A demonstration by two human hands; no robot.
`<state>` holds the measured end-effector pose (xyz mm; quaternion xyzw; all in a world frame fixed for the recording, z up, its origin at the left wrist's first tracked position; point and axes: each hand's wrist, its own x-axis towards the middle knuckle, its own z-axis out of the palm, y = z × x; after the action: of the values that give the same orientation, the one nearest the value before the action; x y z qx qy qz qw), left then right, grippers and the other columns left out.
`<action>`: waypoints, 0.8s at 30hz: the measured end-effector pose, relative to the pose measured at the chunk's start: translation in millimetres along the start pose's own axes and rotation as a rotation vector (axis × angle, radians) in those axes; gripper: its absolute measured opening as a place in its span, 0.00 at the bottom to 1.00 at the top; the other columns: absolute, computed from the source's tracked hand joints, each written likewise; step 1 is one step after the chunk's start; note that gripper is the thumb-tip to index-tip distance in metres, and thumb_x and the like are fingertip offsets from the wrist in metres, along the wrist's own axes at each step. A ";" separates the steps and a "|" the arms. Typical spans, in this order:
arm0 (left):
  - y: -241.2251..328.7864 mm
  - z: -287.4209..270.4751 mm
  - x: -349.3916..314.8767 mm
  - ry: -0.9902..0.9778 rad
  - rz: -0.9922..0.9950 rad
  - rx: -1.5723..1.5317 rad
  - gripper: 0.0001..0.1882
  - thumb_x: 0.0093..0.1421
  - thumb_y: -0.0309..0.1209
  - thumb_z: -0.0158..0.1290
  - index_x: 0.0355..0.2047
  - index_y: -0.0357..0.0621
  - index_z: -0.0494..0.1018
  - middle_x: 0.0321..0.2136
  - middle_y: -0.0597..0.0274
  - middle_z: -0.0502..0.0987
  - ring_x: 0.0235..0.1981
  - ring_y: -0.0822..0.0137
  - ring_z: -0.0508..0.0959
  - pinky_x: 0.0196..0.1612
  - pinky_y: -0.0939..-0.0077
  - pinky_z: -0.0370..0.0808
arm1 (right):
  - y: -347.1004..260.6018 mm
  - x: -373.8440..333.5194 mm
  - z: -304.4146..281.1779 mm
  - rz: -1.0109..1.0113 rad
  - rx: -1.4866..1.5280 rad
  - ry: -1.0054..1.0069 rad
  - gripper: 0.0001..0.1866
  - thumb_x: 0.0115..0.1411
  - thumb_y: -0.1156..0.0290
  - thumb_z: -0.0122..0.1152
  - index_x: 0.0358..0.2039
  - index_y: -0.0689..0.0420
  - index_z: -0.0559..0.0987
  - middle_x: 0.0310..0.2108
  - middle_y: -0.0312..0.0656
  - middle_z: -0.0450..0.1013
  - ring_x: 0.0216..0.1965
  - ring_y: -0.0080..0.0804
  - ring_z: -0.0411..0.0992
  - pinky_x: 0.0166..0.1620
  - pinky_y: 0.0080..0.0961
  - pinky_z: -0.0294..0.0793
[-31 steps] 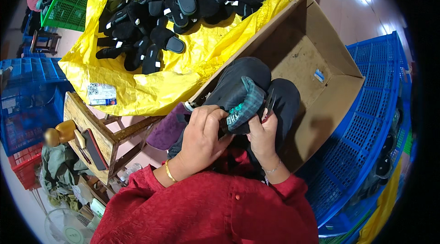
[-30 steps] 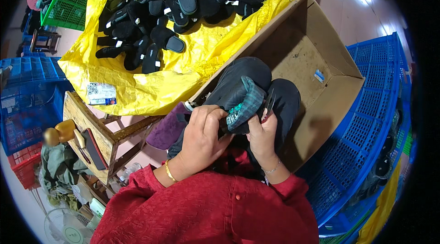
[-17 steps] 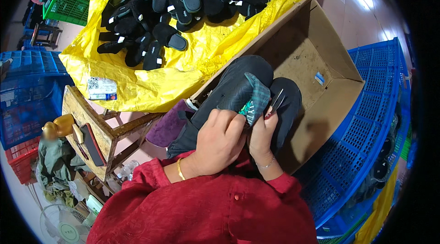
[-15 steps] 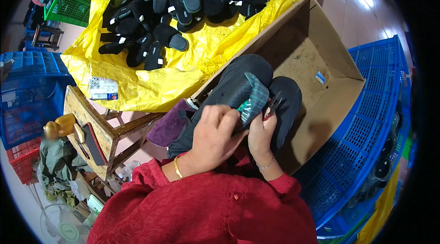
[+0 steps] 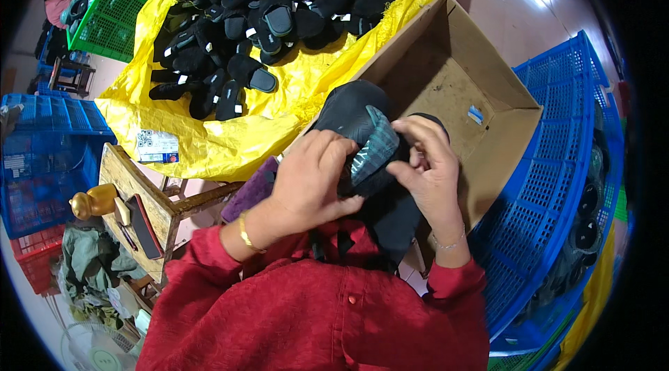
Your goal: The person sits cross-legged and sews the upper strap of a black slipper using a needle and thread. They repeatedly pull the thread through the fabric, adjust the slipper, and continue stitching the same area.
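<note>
Over my lap, my left hand (image 5: 306, 176) is closed on the near edge of a teal-striped slipper-shaped piece (image 5: 376, 144), glossy in places and dark underneath. Its far end tapers upward above my knee. At its right side is my right hand (image 5: 432, 169), with thumb and forefinger spread apart and the other fingers curled. Whether those fingertips touch the piece is unclear. No scissors show in the right hand now, though the curled fingers hide part of the palm.
A yellow sack (image 5: 209, 155) full of black fuzzy slippers (image 5: 279, 19) lies ahead. Beside my right leg stands an open cardboard box (image 5: 488, 162), with a blue crate (image 5: 536, 183) beyond. At left is a wooden stool (image 5: 115, 169) bearing a gold figurine (image 5: 94, 202) and a dark phone-like slab (image 5: 144, 228).
My right hand has moved up and right, its thumb and forefinger spreading; the scissors it held are out of sight. The piece has turned more flat to view. My left hand has shifted slightly left.
</note>
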<state>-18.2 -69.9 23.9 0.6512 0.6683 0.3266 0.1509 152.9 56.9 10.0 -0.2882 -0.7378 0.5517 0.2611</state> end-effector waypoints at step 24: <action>-17.3 35.1 28.8 -0.654 0.282 -0.146 0.26 0.33 0.32 0.68 0.32 0.37 0.69 0.32 0.52 0.70 0.38 0.53 0.69 0.43 0.66 0.70 | 38.0 -84.9 -0.8 0.118 -0.370 -0.111 0.35 0.32 0.69 0.77 0.41 0.60 0.67 0.42 0.48 0.60 0.40 0.46 0.68 0.41 0.36 0.72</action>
<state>-12.7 -32.6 -6.5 0.7943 0.4633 0.1655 0.3564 217.9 5.4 -32.2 -0.3434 -0.8215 0.4363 0.1299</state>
